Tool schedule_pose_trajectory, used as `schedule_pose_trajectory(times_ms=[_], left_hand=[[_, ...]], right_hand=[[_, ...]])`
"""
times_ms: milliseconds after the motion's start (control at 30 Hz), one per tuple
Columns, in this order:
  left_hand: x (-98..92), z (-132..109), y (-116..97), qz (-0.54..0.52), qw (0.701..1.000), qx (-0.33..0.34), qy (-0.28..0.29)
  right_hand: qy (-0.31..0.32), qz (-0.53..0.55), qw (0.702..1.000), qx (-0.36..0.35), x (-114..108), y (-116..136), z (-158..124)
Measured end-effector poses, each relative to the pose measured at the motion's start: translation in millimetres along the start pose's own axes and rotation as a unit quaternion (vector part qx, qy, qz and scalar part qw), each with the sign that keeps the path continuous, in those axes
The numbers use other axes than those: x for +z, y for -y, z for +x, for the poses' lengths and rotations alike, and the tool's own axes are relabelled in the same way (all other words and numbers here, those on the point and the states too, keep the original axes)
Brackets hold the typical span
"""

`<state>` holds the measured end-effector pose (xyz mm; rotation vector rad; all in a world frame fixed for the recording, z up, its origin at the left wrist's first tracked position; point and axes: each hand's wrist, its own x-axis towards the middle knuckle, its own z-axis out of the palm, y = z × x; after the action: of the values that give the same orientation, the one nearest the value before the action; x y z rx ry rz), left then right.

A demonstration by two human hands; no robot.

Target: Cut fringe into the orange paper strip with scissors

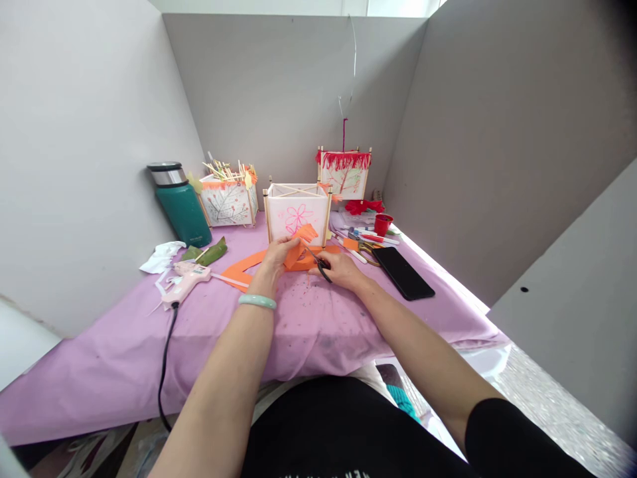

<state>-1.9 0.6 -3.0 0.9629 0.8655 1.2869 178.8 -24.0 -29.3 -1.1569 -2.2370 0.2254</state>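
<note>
The left hand (279, 257) pinches orange paper (245, 268); the right hand (343, 269) grips scissors (318, 263). A paper lantern (297, 214) stands just behind, a glue gun (186, 282) left and a phone (403, 272) right, on a purple cloth (124, 352) between grey partitions (74, 153).

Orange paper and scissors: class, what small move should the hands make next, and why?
Probably close the scissors in the right hand for one short snip. The left hand pinches the orange paper up off the purple cloth, and the blades seem to point into its edge, so the cut looks unfinished.
</note>
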Motion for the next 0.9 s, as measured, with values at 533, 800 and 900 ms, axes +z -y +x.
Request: schedule_pose_trajectory(times_ms=[533, 800, 900], left_hand=[[-0.1, -1.3, -0.3, 0.006, 1.000, 0.002, -0.001], [0.1, -0.7, -0.1, -0.001, 1.000, 0.002, -0.006], [0.4, -1.3, -0.7, 0.002, 1.000, 0.007, -0.009]], right_hand=[[0.003, 0.003, 1.000, -0.001, -0.2, -0.6, 0.4], [-0.002, -0.002, 1.000, 0.004, -0.6, 0.2, 0.1], [-0.001, 0.000, 1.000, 0.007, -0.7, 0.2, -0.3]])
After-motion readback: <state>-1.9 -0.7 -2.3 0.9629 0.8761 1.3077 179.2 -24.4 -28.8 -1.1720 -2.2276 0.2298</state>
